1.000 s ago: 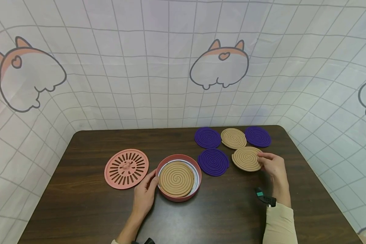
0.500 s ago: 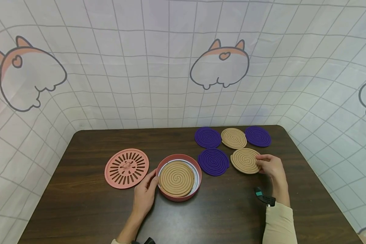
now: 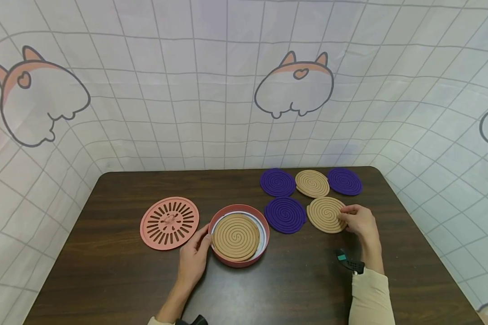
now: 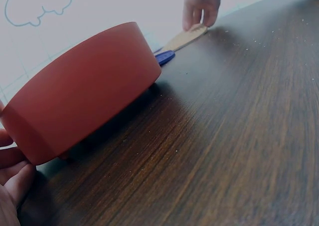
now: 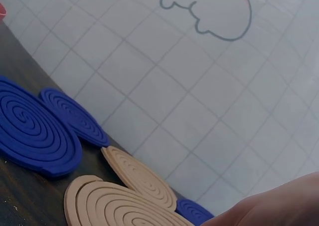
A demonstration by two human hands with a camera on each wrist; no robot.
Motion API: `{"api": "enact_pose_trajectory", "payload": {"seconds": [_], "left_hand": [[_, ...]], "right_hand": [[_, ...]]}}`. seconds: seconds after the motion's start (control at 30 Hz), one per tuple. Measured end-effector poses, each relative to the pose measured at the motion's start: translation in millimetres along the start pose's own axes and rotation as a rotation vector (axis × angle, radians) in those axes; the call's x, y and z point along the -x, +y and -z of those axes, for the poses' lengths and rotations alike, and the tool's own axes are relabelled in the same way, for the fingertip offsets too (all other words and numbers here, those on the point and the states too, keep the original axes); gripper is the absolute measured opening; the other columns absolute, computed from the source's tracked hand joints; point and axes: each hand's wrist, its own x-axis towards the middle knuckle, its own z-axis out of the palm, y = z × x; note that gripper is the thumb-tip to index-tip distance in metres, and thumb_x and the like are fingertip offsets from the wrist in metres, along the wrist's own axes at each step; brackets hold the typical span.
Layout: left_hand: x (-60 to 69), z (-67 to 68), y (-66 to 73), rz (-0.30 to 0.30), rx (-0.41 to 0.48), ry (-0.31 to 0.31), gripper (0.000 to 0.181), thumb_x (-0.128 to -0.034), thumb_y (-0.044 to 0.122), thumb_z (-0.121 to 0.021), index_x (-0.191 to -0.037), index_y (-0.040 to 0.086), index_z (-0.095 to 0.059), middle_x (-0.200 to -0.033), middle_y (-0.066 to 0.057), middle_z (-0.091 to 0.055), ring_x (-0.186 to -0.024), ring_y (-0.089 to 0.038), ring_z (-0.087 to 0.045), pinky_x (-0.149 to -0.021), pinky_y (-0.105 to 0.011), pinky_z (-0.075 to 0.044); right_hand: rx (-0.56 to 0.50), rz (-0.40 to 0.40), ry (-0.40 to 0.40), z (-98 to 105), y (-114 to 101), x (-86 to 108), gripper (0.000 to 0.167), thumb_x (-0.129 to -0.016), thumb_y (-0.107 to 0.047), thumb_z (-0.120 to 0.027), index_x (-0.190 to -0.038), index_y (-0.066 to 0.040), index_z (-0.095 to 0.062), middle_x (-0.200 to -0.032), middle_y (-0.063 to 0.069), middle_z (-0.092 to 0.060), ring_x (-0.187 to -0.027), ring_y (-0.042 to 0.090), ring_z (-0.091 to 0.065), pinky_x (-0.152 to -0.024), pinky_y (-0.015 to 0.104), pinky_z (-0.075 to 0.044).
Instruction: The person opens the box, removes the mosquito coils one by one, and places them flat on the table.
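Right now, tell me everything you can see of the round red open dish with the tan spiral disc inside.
The round red open dish has plain, steep, matte-looking walls and short feet; its material is unclear. It stands upright on the dark wood-grain table. Inside are a white lining and a flat tan spiral disc, lying off-centre towards the left. The left hand grips the dish's left side.

No lettering, numbers or brand names can be read in the three views; the only signs are printed hearts, a left heart on the cartoon animal at the head view's upper left; a second heart on a similar figure at upper centre-right.
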Motion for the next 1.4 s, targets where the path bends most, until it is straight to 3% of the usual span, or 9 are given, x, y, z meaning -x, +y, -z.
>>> {"api": "enact_pose_trajectory", "payload": {"seconds": [0.17, 0.37, 0.6, 0.97, 1.23, 1.4], "left_hand": [[-0.1, -0.2, 0.0, 0.004, 0.007, -0.002, 0.035, -0.1033, 0.031, -0.056, -0.136, 0.022, -0.064, -0.132, 0.003, -0.068, -0.122, -0.01, -0.062, -0.1, -0.025, -0.051], [-0.5, -0.4, 0.1, 0.007, 0.002, -0.003, 0.035, -0.1033, 0.031, -0.056, -0.136, 0.021, -0.064, -0.132, 0.002, -0.068, -0.122, -0.01, -0.062, -0.1, -0.029, -0.051], [-0.4, -0.8, -1.1, -0.003, 0.008, 0.002, 0.034, -0.1029, 0.031, -0.056, -0.135, 0.022, -0.065, -0.131, 0.002, -0.069, -0.121, -0.013, -0.063, -0.098, -0.025, -0.052], [0.2, -0.3, -2.2, -0.003, 0.019, 0.002, 0.034, -0.1028, 0.03, -0.057, -0.135, 0.022, -0.065, -0.131, 0.002, -0.069, -0.12, -0.013, -0.064, -0.095, -0.02, -0.051], [0.3, 0.3, -2.1, -0.019, 0.033, -0.003, 0.034, -0.1032, 0.03, -0.056, -0.135, 0.02, -0.065, -0.131, -0.002, -0.069, -0.121, -0.015, -0.064, -0.098, -0.023, -0.051], [0.2, 0.5, -2.7, -0.022, 0.032, -0.003, 0.034, -0.1033, 0.03, -0.056, -0.135, 0.02, -0.065, -0.131, -0.002, -0.069, -0.121, -0.015, -0.064, -0.098, -0.022, -0.05]], "right_hand": [[0.092, 0.044, 0.018, 2.6, -6.3, 4.7, 0.033, -0.094, -0.017, -0.064, -0.116, 0.008, -0.064, -0.113, 0.028, -0.067, -0.078, 0.021, -0.067, -0.061, 0.028, -0.057], [0.171, 0.053, 0.03, 5.2, -8.5, 6.8, 0.035, -0.094, -0.022, -0.063, -0.114, 0.006, -0.065, -0.107, 0.024, -0.068, -0.074, 0.02, -0.06, -0.057, 0.027, -0.047], [0.23, 0.036, 0.045, 5.4, -9.0, 8.9, 0.037, -0.095, -0.027, -0.061, -0.115, 0.005, -0.066, -0.108, 0.024, -0.069, -0.088, 0.032, -0.062, -0.062, 0.031, -0.044], [0.206, 0.048, 0.116, 3.0, -12.7, 11.5, 0.04, -0.097, -0.028, -0.06, -0.12, 0.005, -0.063, -0.117, 0.029, -0.067, -0.096, 0.038, -0.064, -0.067, 0.033, -0.05], [0.173, 0.081, 0.124, 0.8, -22.8, 13.6, 0.048, -0.096, -0.028, -0.061, -0.128, 0.007, -0.058, -0.124, 0.031, -0.063, -0.111, 0.046, -0.06, -0.086, 0.053, -0.051], [0.141, 0.121, 0.165, -4.0, -29.2, 15.2, 0.048, -0.095, -0.027, -0.062, -0.128, 0.007, -0.059, -0.12, 0.029, -0.064, -0.11, 0.044, -0.06, -0.086, 0.05, -0.051]]}}
